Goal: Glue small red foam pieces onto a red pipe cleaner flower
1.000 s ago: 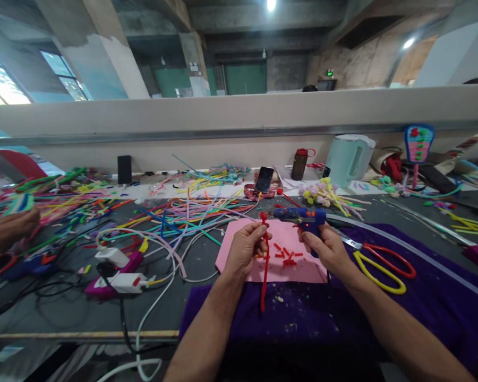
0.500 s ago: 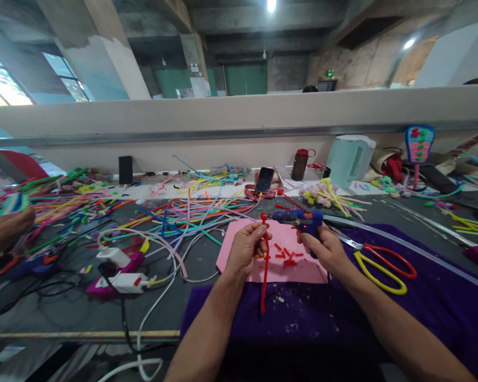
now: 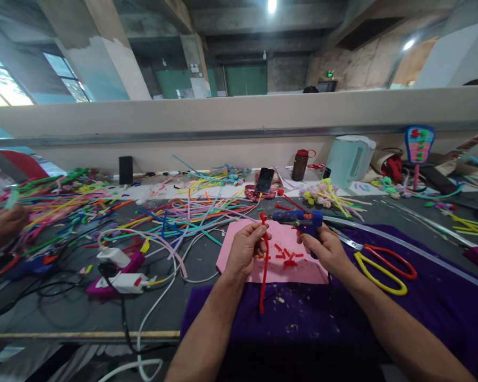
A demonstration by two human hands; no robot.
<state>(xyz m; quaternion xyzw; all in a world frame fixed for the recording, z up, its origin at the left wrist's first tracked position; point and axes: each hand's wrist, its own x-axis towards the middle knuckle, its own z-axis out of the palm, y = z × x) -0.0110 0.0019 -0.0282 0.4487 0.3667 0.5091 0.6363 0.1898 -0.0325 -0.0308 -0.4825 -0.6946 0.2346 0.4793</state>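
Between the fingers of my left hand (image 3: 249, 245) is a red pipe cleaner (image 3: 265, 276), its long end hanging down and its top bent into a small knot-like shape. My right hand (image 3: 322, 245) grips a blue glue gun (image 3: 302, 218) by the handle. The gun points left, its nozzle at or touching the top of the red pipe cleaner; I cannot tell which. Below both hands lies a pink sheet (image 3: 258, 275) with several short red pipe cleaner pieces (image 3: 290, 262) on it.
Scissors (image 3: 382, 265) with red and yellow handles lie right on a purple cloth (image 3: 434, 302). Loose pipe cleaners (image 3: 191, 212) spread left of centre. A power strip (image 3: 99, 289) with cables sits left. A phone (image 3: 264, 180) and kettle (image 3: 348, 162) stand behind. Another person's hand (image 3: 3, 225) is far left.
My hands, the glue gun and the red pipe cleaner have hardly moved. At far left, the other person's hand has shifted a little left with the pale green thing it holds.
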